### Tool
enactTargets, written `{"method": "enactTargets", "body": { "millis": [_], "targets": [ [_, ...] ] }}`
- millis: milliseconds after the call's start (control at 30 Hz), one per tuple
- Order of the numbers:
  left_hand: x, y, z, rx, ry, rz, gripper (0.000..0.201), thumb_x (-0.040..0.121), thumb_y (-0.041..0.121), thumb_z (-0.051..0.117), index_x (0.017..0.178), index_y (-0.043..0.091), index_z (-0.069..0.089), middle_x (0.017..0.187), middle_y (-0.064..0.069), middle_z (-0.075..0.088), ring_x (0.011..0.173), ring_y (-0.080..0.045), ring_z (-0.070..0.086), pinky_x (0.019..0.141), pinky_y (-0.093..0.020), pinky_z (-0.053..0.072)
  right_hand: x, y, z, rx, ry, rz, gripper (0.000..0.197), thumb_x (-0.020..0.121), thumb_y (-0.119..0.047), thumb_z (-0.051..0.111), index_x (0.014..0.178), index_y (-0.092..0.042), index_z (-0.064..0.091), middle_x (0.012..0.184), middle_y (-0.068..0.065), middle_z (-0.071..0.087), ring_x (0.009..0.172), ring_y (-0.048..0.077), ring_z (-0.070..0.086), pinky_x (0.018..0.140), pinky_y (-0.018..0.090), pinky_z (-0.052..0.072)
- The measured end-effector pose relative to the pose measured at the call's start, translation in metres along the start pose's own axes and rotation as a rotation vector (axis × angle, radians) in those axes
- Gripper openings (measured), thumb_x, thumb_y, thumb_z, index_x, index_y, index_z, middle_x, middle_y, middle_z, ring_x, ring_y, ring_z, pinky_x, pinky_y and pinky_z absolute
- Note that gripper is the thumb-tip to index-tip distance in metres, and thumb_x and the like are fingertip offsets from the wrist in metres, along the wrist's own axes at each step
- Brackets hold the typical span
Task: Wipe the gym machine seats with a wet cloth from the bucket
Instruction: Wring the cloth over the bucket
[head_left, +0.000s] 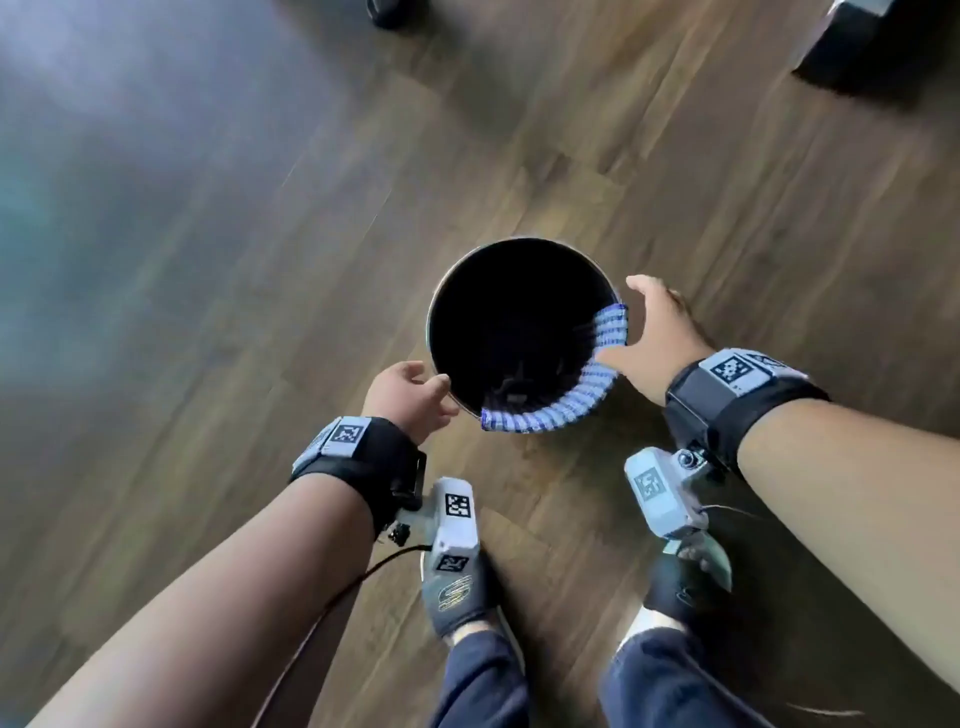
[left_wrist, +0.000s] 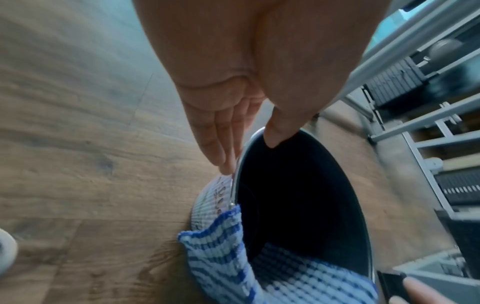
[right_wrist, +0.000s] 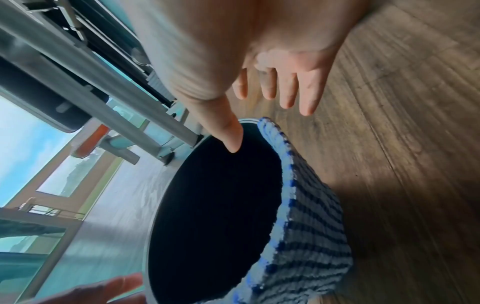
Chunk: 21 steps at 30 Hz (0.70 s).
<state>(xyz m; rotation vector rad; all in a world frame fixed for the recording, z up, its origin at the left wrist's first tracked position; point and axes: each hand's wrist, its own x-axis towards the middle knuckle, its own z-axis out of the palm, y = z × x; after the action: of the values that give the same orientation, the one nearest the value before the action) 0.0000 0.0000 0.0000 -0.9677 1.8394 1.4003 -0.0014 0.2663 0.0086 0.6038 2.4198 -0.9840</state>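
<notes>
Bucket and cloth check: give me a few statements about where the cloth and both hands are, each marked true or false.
1. The striped cloth hangs over the bucket rim. True.
2. The right hand grips the cloth in a fist. False: its fingers are spread open beside the cloth.
3. The left hand is at the bucket's rim. True.
4. The bucket stands on a gym seat. False: it stands on the wooden floor.
</notes>
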Motion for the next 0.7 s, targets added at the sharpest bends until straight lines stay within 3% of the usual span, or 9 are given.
{"method": "enactTargets", "body": {
  "millis": [67, 167, 267, 367, 433, 467, 533, 600, 700],
  "targets": [
    [0.015, -0.005, 0.004, 0.023, 0.051, 0.015, 0.033, 0.098, 0.005, 0.060, 0.129, -0.003, 0.053, 0.101, -0.022, 0.066, 0.065, -0.026, 0.066, 0.064, -0.035, 0.056, 0.006, 0.005, 0.008, 0.023, -0.042, 0.009, 0.094, 0.069, -0.017, 0.082, 0.147, -0.022, 0.029, 0.145, 0.004, 0.039, 0.130, 0.020, 0.044, 0.105, 0.025, 0.033],
    [0.024, -0.013, 0.008, -0.014, 0.076, -0.028, 0.011, 0.095, 0.004, 0.063, 0.100, 0.010, 0.056, 0.095, -0.022, 0.067, 0.071, -0.032, 0.069, 0.072, -0.043, 0.061, 0.003, 0.025, 0.027, 0.205, -0.079, 0.019, 0.096, 0.063, -0.009, 0.081, 0.143, -0.032, 0.032, 0.125, -0.007, 0.058, 0.111, 0.015, 0.060, 0.100, 0.038, 0.049],
    [0.019, -0.011, 0.011, -0.033, 0.107, -0.057, 0.018, 0.095, 0.001, 0.061, 0.087, 0.013, 0.050, 0.082, -0.015, 0.065, 0.074, -0.035, 0.072, 0.076, -0.050, 0.061, -0.012, 0.040, 0.038, 0.262, 0.050, 0.119, 0.065, 0.060, -0.019, 0.079, 0.116, -0.036, 0.052, 0.086, -0.004, 0.065, 0.079, 0.024, 0.069, 0.077, 0.046, 0.059],
    [0.015, -0.008, 0.012, 0.024, 0.157, -0.064, 0.015, 0.093, 0.004, 0.063, 0.088, 0.014, 0.053, 0.087, -0.019, 0.069, 0.077, -0.036, 0.075, 0.075, -0.054, 0.062, -0.032, 0.042, 0.038, 0.194, 0.048, 0.203, 0.028, 0.064, -0.024, 0.081, 0.080, -0.026, 0.058, 0.071, -0.003, 0.064, 0.067, 0.025, 0.066, 0.066, 0.043, 0.058],
    [0.013, -0.004, 0.015, 0.107, 0.176, -0.052, 0.013, 0.093, 0.006, 0.063, 0.089, 0.015, 0.055, 0.090, -0.018, 0.072, 0.070, -0.033, 0.075, 0.070, -0.051, 0.064, -0.046, 0.042, 0.033, 0.140, 0.025, 0.205, 0.018, 0.072, -0.018, 0.076, 0.072, -0.014, 0.059, 0.064, 0.000, 0.058, 0.057, 0.018, 0.054, 0.054, 0.027, 0.048],
    [0.011, -0.003, 0.017, 0.136, 0.177, -0.052, 0.012, 0.094, 0.007, 0.062, 0.089, 0.015, 0.055, 0.089, -0.016, 0.072, 0.067, -0.032, 0.075, 0.069, -0.050, 0.064, -0.053, 0.041, 0.029, 0.115, 0.017, 0.178, 0.021, 0.074, -0.015, 0.072, 0.068, -0.006, 0.055, 0.061, 0.002, 0.051, 0.053, 0.017, 0.043, 0.049, 0.025, 0.037],
    [0.010, -0.001, 0.022, 0.169, 0.186, -0.045, 0.011, 0.094, 0.007, 0.061, 0.090, 0.015, 0.055, 0.084, -0.013, 0.072, 0.063, -0.031, 0.075, 0.068, -0.050, 0.064, -0.065, 0.041, 0.022, 0.084, 0.011, 0.089, 0.032, 0.074, -0.014, 0.067, 0.060, -0.004, 0.040, 0.063, 0.006, 0.038, 0.054, 0.018, 0.029, 0.049, 0.028, 0.026],
    [0.008, -0.001, 0.025, 0.184, 0.205, -0.032, 0.010, 0.093, 0.007, 0.060, 0.092, 0.015, 0.056, 0.082, -0.011, 0.072, 0.062, -0.030, 0.075, 0.069, -0.049, 0.064, -0.071, 0.041, 0.017, 0.076, 0.022, 0.011, 0.036, 0.072, -0.011, 0.065, 0.058, -0.004, 0.033, 0.066, 0.007, 0.037, 0.055, 0.019, 0.027, 0.049, 0.026, 0.023],
    [0.003, -0.004, 0.025, 0.196, 0.193, -0.036, 0.010, 0.094, 0.010, 0.059, 0.089, 0.017, 0.054, 0.081, -0.010, 0.071, 0.064, -0.027, 0.073, 0.069, -0.047, 0.064, -0.077, 0.034, 0.006, 0.167, 0.016, 0.024, 0.036, 0.075, -0.005, 0.059, 0.060, -0.010, 0.027, 0.061, 0.004, 0.024, 0.057, 0.017, 0.019, 0.047, 0.027, 0.016]
  ]
}}
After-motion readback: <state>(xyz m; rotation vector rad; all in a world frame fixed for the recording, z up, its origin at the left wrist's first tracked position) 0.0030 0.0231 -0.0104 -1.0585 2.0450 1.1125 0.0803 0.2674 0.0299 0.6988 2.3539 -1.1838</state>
